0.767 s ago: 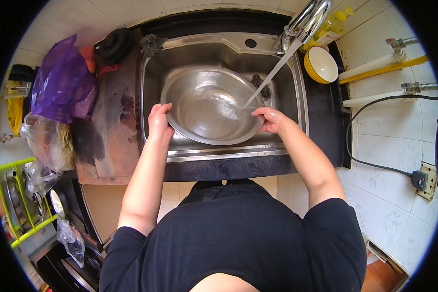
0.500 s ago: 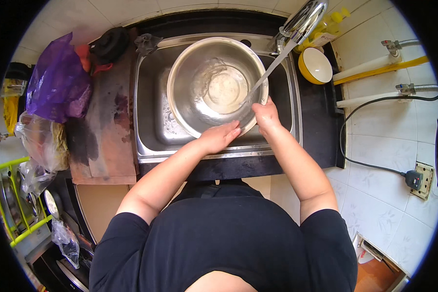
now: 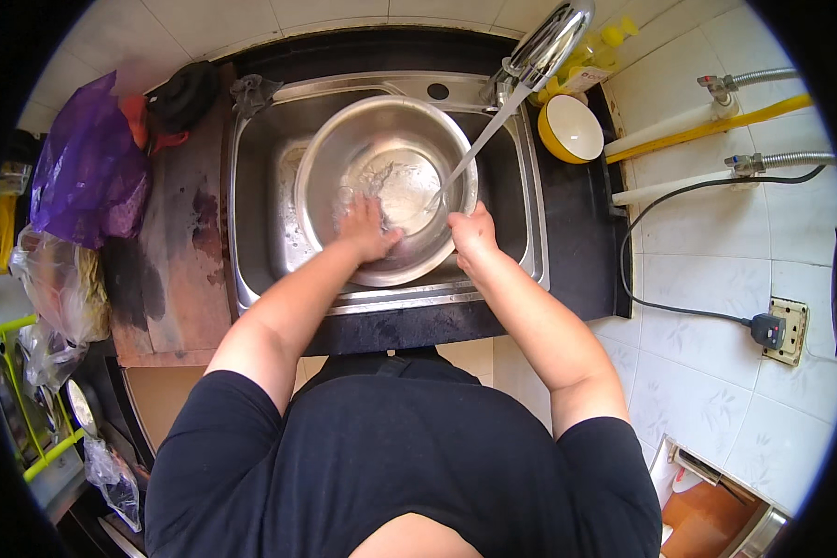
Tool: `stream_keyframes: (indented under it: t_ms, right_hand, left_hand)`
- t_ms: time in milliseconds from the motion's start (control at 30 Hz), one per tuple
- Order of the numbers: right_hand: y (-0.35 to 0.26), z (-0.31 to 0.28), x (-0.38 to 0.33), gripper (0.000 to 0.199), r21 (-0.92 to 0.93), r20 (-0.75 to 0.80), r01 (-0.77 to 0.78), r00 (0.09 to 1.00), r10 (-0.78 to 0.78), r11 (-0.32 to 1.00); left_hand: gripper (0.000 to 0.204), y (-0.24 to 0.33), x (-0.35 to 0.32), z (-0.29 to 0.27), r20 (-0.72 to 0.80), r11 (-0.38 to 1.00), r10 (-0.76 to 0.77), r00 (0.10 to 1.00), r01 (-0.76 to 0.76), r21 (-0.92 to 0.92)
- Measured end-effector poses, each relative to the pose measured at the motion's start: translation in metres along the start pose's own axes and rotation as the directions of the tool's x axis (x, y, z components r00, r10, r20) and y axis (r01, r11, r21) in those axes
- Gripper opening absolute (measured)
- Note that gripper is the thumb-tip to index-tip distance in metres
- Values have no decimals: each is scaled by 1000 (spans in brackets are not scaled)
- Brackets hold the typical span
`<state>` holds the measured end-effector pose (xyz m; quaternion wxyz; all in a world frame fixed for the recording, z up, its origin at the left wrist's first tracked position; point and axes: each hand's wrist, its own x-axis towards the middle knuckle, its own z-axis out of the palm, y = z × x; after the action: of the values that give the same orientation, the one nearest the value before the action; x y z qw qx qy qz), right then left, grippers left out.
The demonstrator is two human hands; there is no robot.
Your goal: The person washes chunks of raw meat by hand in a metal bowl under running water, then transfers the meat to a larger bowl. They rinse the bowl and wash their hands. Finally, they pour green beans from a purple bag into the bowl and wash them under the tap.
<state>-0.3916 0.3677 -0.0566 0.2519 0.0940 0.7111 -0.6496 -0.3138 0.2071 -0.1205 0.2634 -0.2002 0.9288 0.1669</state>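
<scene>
A large round metal basin sits in the steel sink, with some water in its bottom. From the chrome faucet a stream of water runs into the basin's right side. My left hand is inside the basin near its left inner wall, fingers spread and slightly blurred, holding nothing. My right hand grips the basin's rim at the lower right, thumb toward the inside.
Right of the sink stands a yellow bowl with a white inside, near a yellow bottle. On the left lie a stained wooden board, a purple plastic bag and a black lid-like object. A plug sits in the wall socket.
My left hand has gone from the basin's near rim to inside it. My right hand keeps its grip on the rim. The whole view has shifted slightly.
</scene>
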Motion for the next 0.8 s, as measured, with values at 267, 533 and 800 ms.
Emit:
stream_keyframes:
  t_ms: [267, 533, 800]
  right_hand:
    - [3, -28, 4, 33, 1, -20, -73, 997, 73, 997]
    - [-1, -66, 39, 19, -109, 202, -544, 807, 555, 832]
    - [-54, 12, 19, 19, -525, 330, -254, 819, 469, 812]
  left_hand:
    - [69, -52, -5, -35, -130, 788, 209, 969, -88, 609]
    - [40, -97, -6, -79, -187, 846, -256, 948, 126, -518]
    - [27, -161, -36, -15, 146, 23, -427, 892, 172, -985]
